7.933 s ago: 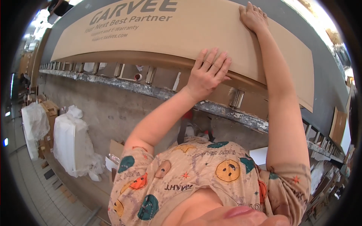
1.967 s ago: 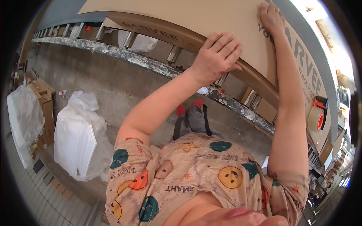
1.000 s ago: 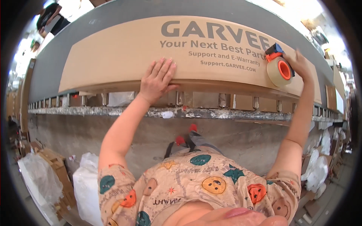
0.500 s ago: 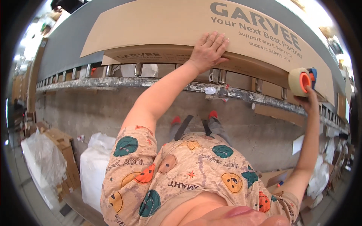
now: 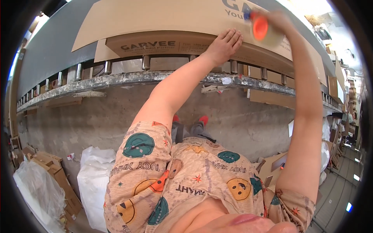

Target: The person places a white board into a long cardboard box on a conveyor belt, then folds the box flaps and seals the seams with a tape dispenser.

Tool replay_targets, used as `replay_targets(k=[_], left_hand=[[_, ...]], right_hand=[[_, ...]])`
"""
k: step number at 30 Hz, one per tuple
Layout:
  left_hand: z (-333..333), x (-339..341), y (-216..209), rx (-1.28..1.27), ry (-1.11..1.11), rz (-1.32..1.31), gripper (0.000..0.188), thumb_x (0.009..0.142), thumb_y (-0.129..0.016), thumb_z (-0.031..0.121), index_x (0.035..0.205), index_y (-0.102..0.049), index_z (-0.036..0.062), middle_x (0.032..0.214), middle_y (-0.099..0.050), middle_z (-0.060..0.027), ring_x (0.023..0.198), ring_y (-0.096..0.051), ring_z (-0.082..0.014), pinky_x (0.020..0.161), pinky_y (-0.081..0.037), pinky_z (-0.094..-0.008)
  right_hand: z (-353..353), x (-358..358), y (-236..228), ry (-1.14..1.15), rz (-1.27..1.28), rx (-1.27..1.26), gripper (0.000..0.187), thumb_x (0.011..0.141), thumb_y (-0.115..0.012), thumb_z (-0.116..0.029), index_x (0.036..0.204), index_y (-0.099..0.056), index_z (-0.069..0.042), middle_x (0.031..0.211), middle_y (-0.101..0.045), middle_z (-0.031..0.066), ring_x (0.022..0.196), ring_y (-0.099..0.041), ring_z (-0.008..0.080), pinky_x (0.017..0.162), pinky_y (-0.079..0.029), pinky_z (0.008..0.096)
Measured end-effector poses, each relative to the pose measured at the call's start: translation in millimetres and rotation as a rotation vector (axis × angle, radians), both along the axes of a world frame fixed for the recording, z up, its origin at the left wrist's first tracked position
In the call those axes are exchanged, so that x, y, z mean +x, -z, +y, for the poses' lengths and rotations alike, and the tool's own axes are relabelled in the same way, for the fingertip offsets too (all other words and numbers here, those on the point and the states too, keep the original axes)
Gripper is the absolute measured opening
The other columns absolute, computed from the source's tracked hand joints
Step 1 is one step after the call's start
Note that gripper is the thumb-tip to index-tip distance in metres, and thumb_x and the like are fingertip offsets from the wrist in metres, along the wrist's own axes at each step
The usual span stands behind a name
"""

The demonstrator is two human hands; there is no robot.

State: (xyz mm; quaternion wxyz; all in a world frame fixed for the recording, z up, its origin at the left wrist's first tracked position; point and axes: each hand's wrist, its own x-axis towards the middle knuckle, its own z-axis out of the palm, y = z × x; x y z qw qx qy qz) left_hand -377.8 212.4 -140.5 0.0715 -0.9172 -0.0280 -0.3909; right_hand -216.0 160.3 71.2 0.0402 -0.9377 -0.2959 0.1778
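A long cardboard box [image 5: 155, 19] lies across the top of the head view, its top brown with dark print. My left hand [image 5: 225, 46] lies flat over its near top edge, fingers stretched out and holding nothing. Above the right part of the box, my right hand [image 5: 279, 21] grips a tape dispenser [image 5: 259, 29] with an orange core and a blue end. Motion smears this hand and the dispenser, so I cannot tell whether the tape touches the cardboard.
Beneath the box runs a roller conveyor with a worn metal rail [image 5: 147, 78]. On the floor at left are white foam-like wrapping [image 5: 95, 182], clear plastic [image 5: 40, 190] and folded cardboard [image 5: 72, 194]. More cardboard [image 5: 272, 167] lies at lower right.
My right hand has carried the tape dispenser from the box's right near edge up and leftward over its top. My left hand stays on the near edge. The view has shifted slightly.
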Motion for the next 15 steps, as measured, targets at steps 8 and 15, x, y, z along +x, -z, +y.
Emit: replay_targets(k=[8,15], left_hand=[[18,-11,-2,0.015,0.075,-0.084,0.034,0.078,-0.053,0.016,0.106,-0.056,-0.0008,0.117,-0.058,-0.0175,0.111,-0.054,-0.0321,0.099,-0.039,-0.0426],[6,26,-70,-0.057,0.049,0.622,0.042,0.076,-0.056,0.017,0.116,-0.055,0.0025,0.125,-0.054,-0.0181,0.117,-0.052,-0.0301,0.102,-0.037,-0.0427]], right_hand=[[-138,-127,153,-0.071,-0.349,0.161,0.061,0.072,-0.064,-0.056,0.122,-0.060,-0.022,0.088,-0.059,0.0289,0.081,-0.062,0.0425,0.076,-0.051,0.0481],[-63,-35,112,-0.061,0.350,-0.059,0.050,0.068,-0.063,-0.045,0.106,-0.069,-0.012,0.095,-0.069,0.0135,0.089,-0.066,0.0264,0.082,-0.051,0.0361]])
